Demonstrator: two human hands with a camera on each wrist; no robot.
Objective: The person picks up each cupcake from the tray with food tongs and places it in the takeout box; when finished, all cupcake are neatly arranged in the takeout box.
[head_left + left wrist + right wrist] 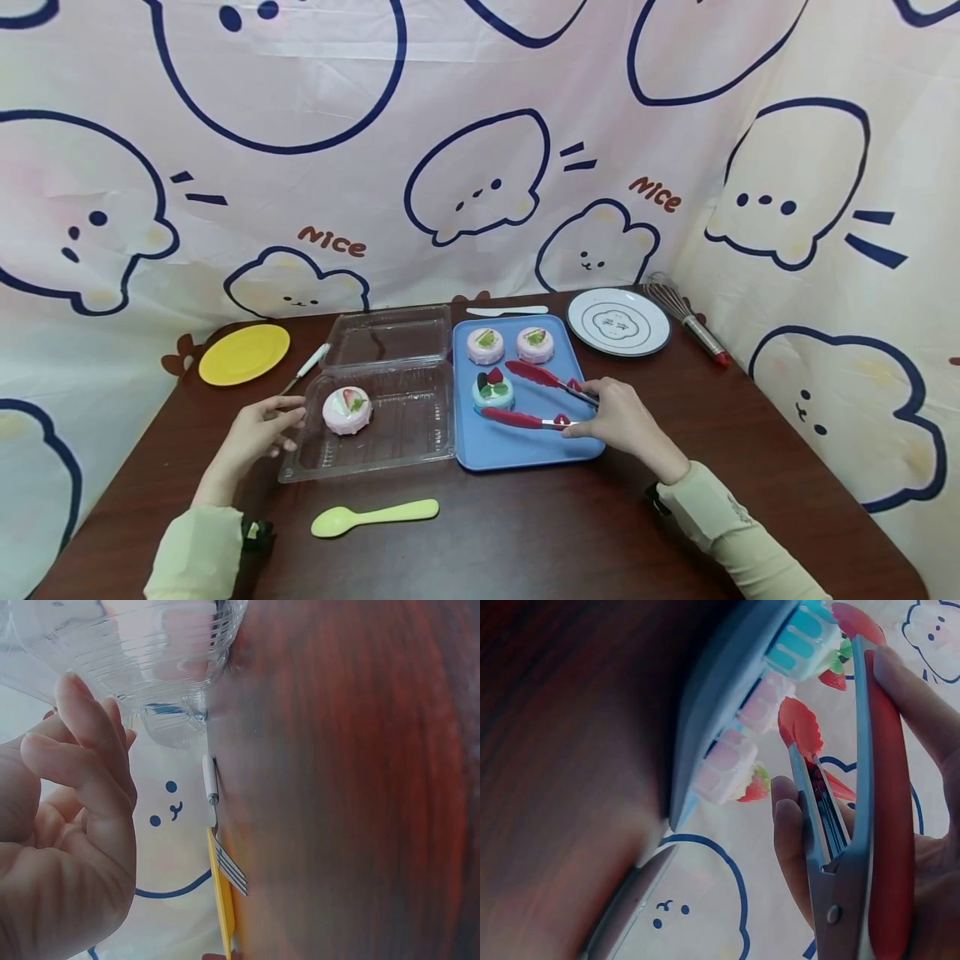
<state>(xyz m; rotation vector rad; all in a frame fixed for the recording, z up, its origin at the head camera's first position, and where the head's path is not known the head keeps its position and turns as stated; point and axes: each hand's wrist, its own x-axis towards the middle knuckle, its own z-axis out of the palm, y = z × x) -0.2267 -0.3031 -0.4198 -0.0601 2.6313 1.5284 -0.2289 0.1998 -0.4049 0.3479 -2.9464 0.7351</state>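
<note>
My right hand (626, 421) grips red-tipped tongs (536, 421) over the blue tray (525, 452). Their spread tips stand on either side of a blue-and-white toy cake (493, 397) topped with berries. Two pink toy cakes (485, 346) sit behind it on the tray. The right wrist view shows thumb and fingers along the two arms of the tongs (889, 802). At the left edge of the clear plastic box (405, 446), my left hand (255, 433) hovers with loosely bent fingers, holding nothing. Inside that box is a pink toy cake (347, 411).
A light-green spoon (375, 517) lies in front of the box. Left are a yellow plate (244, 354) and a white-handled fork (307, 367). Along the back lie a white knife (507, 311), a white plate (618, 322) and a whisk (686, 317). The box's lid (390, 336) is folded back.
</note>
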